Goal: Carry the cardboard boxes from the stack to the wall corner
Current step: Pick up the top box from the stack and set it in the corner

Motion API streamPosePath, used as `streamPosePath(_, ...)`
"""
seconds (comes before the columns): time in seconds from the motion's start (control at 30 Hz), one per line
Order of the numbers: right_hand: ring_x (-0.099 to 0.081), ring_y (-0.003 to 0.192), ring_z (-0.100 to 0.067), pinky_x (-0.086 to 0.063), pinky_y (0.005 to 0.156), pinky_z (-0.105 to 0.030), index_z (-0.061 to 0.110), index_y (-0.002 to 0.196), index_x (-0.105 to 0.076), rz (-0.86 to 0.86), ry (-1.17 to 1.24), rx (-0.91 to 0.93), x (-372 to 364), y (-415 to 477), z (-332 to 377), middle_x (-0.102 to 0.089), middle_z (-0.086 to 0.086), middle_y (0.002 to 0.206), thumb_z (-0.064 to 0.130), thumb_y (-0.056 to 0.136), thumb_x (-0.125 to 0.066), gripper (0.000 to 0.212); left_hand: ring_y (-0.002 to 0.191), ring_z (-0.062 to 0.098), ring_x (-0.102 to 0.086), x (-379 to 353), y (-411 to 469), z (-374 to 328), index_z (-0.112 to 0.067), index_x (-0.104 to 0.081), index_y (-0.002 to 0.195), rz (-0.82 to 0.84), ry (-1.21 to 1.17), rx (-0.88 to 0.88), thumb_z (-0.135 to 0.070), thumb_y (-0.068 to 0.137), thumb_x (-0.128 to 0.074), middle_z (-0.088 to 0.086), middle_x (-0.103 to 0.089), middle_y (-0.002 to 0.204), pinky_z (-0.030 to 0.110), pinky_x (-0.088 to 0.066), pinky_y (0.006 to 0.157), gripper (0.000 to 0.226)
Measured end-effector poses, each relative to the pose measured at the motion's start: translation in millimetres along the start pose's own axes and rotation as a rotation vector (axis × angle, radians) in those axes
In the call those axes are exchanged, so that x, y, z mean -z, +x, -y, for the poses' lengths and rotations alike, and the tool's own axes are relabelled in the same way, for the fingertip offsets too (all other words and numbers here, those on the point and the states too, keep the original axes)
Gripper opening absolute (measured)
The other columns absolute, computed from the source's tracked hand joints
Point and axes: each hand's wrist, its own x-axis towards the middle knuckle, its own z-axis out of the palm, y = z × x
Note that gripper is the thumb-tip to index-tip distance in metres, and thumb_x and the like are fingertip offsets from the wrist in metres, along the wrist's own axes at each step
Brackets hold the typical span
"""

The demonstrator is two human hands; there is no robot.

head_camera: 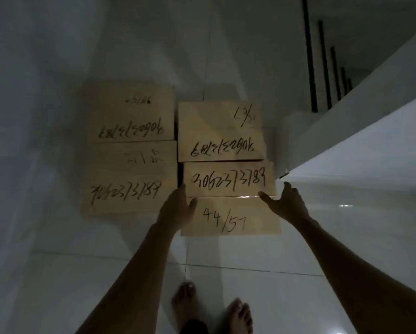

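Left hand (178, 208) and right hand (286, 201), both spread and holding nothing, flank the near brown rectangular cardboard box (231, 198) on the white tiled floor (250, 285); grasp or release, unclear.

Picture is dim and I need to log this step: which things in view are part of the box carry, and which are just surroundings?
Part of the job:
- brown cardboard box marked 44/57
- three other brown cardboard boxes with handwritten numbers, e.g.
- left hand, open at that box's left edge
- right hand, open at its right edge

Surroundings:
- white tiled floor
- white ledge
- black railing bars
- bare feet
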Motion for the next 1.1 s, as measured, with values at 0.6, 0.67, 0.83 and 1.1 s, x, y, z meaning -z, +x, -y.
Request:
streamPosePath(0.6, -0.069, 0.098, -0.024, -0.060, 0.071, -0.038, 0.029, 0.123, -0.056, 0.189, 0.539, 0.013, -32, 47, -53, -0.070, 0.000, 0.112, 0.052, 0.069, -0.077, 0.062, 0.133, 0.029, -0.047, -95, 61, 14, -0.013, -0.031, 0.146, -0.111, -0.505, 0.285, -0.028, 0.075, -0.081, 0.009, -0.048, 0.144, 0.039, -0.045, 0.100, 0.088)
streamPosePath(0.67, -0.069, 0.099, -0.026, -0.060, 0.077, -0.046, 0.031, 0.124, -0.057, 0.207, 0.605, -0.032, -34, 43, -57, -0.070, -0.001, 0.113, 0.057, 0.062, -0.079, 0.071, 0.133, 0.031, -0.047, -93, 64, 14, -0.013, -0.034, 0.146, -0.085, -0.529, 0.365, -0.031, 0.071, -0.084, 0.011, -0.049, 0.144, 0.047, -0.044, 0.106, 0.091)
streamPosePath(0.83, -0.066, 0.096, -0.024, -0.056, 0.071, -0.039, 0.033, 0.110, -0.057, 0.206, 0.656, -0.083, -4, -8, -43, -0.068, 0.000, 0.108, 0.035, 0.079, -0.077, 0.038, 0.133, 0.030, -0.047, -60, 26, 3, -0.015, -0.041, 0.143, -0.081, -0.472, 0.372, -0.036, 0.066, -0.087, 0.009, -0.052, 0.142, 0.050, -0.044, 0.107, 0.092)
streamPosePath(1.1, -0.067, 0.094, -0.023, -0.056, 0.068, -0.037, 0.026, 0.122, -0.057, 0.196, 0.624, 0.015, 145, -184, 80, -0.070, 0.000, 0.108, 0.039, 0.078, -0.077, 0.050, 0.121, 0.029, -0.055, 135, -145, -78, -0.015, -0.047, 0.134, -0.193, -0.569, 0.315, -0.035, 0.068, -0.086, 0.006, -0.058, 0.131, 0.046, -0.051, 0.097, 0.079)
